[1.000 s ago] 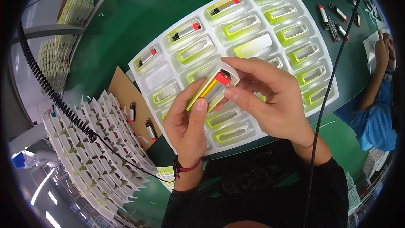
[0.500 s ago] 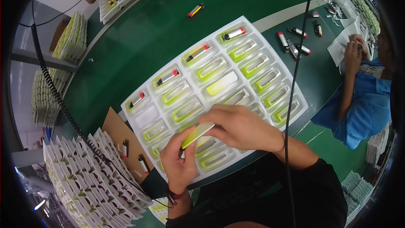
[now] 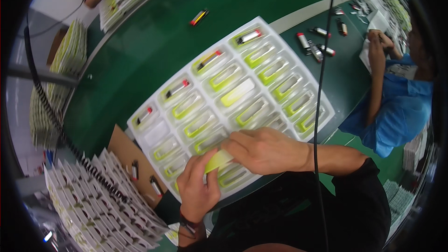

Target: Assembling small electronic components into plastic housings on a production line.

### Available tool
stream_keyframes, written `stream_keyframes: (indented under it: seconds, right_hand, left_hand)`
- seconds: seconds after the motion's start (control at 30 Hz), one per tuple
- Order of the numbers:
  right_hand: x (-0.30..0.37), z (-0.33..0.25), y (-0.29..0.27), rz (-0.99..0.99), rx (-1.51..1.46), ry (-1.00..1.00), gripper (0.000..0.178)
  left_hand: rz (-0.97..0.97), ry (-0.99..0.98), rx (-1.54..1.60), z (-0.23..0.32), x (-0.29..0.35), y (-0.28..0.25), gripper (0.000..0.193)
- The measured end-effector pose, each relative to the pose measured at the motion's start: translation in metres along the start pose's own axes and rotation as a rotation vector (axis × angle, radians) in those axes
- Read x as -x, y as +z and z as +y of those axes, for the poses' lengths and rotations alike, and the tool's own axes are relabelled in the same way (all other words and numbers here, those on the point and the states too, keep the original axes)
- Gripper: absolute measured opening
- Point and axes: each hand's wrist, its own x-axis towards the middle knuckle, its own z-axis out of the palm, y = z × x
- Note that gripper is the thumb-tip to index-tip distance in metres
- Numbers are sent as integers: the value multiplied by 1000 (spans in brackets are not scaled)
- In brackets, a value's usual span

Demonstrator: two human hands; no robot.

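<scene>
Between my hands is a flat, rounded plastic piece (image 3: 217, 161), yellow-green fading to white. My left hand (image 3: 198, 189) grips its left end between thumb and fingers. At its other end my right hand (image 3: 270, 151) closes its fingertips on it. Both hands are over the near part of a white moulded tray (image 3: 157, 134) and hide some of its pockets. Most visible pockets hold yellow-green open frames (image 3: 225, 77). One has a solid two-tone piece (image 3: 239, 92). Along the far side, several pockets carry small cylinders with red ends (image 3: 249, 37).
Loose cylinders (image 3: 315, 50) lie right of the tray, another (image 3: 199, 17) beyond it. Stacked white trays (image 3: 98, 205) stand at left beside brown cardboard (image 3: 126, 147). A dark cable (image 3: 321, 84) hangs across the right side. A co-worker in blue (image 3: 392, 107) sits at right.
The plastic piece has turned in my hands; its yellow-green face now shows more. Both hands sit slightly lower, and the whole view has shifted a little.
</scene>
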Motion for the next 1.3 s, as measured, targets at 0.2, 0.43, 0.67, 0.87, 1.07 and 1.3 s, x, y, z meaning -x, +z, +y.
stream_keyframes:
  seconds: [0.2,0.43,0.67,0.87,1.07,1.3]
  right_hand:
    - [-19,-3,14,217,43,-86,38]
    - [-42,-20,-3,487,-162,-321,44]
    - [-52,-36,-1,597,-161,-366,37]
    - [-55,-25,-10,385,86,-323,36]
    - [-74,-7,17,96,140,-203,26]
    - [-172,81,22,58,90,-15,35]
  left_hand:
    - [110,113,-11,-17,-5,-15,41]
    - [531,204,321,-34,4,-7,43]
    - [503,242,650,-34,1,3,44]
    - [546,215,279,-42,12,-7,29]
    - [370,-32,-41,-37,1,-39,30]
    - [407,-254,-78,-111,-23,-80,23]
